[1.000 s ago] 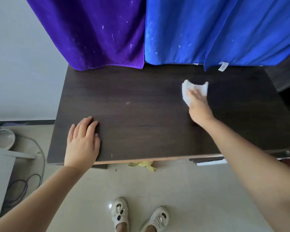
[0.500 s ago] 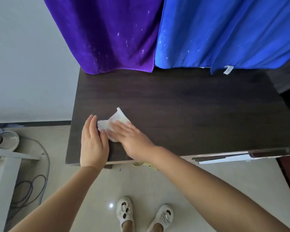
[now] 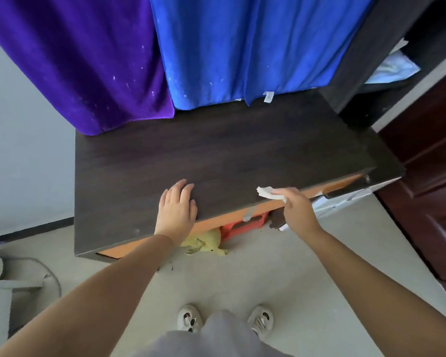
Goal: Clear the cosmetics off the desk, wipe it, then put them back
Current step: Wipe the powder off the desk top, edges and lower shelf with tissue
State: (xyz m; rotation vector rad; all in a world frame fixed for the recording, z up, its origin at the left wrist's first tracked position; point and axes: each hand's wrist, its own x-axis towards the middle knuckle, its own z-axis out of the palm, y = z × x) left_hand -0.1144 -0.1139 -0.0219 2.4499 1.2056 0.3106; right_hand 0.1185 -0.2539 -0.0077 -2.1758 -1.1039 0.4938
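1. At the far left, on the pale floor, a grey stand (image 3: pixel 0 287) with a round base was partly in view beside the white wall.
2. Above the rear left of the desk (image 3: pixel 216 155), a purple cloth (image 3: pixel 75 60) hung down, its lower edge reaching the back edge of the dark wood top.
3. The left hand (image 3: pixel 177 211) lay flat on the desktop near the front edge, palm down, fingers spread and gripping nothing.
4. Under the desk, a yellow item (image 3: pixel 206 243) lay on the floor with a red object (image 3: pixel 242 226) just beside it to the right.
5. A blue cloth (image 3: pixel 242 47) hung behind the desk's middle and right, a small white tag (image 3: pixel 267 96) at its hem.
6. The right hand (image 3: pixel 298 210) was at the front edge of the desk, fingers closed on a white wipe (image 3: pixel 267 193); the wipe's free end rested on the desktop at that edge.
7. No cosmetics showed on the desktop.
8. A pair of pale shoes (image 3: pixel 227 320) stood on the floor below the hands.
9. At the far right, a dark red door (image 3: pixel 428 189) stood near the desk's right end.
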